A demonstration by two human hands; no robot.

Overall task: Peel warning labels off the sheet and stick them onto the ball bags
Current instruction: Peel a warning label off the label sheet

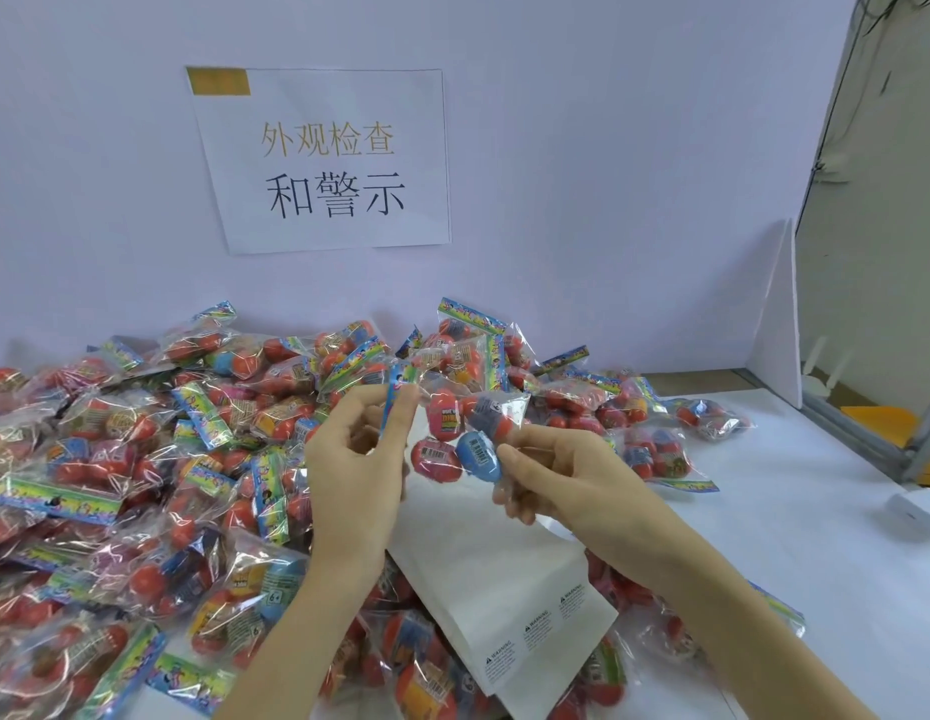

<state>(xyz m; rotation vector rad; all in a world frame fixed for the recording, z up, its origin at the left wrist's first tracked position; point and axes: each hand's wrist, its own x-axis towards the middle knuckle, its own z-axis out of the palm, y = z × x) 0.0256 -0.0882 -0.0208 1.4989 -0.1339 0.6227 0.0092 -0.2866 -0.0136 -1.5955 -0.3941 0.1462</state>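
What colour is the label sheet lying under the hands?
White label sheet, with small black warning labels; head view.

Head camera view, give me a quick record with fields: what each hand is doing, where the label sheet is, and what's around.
left hand: pinches the colourful header of the held bag
right hand: grips the lower part of the same bag
held bag: clear, with red and blue balls, raised above the sheet
label sheet: white, lying under the hands, three warning labels visible near its lower edge
pile of ball bags: spread across the table, mostly left and behind
wall sign: paper with Chinese characters
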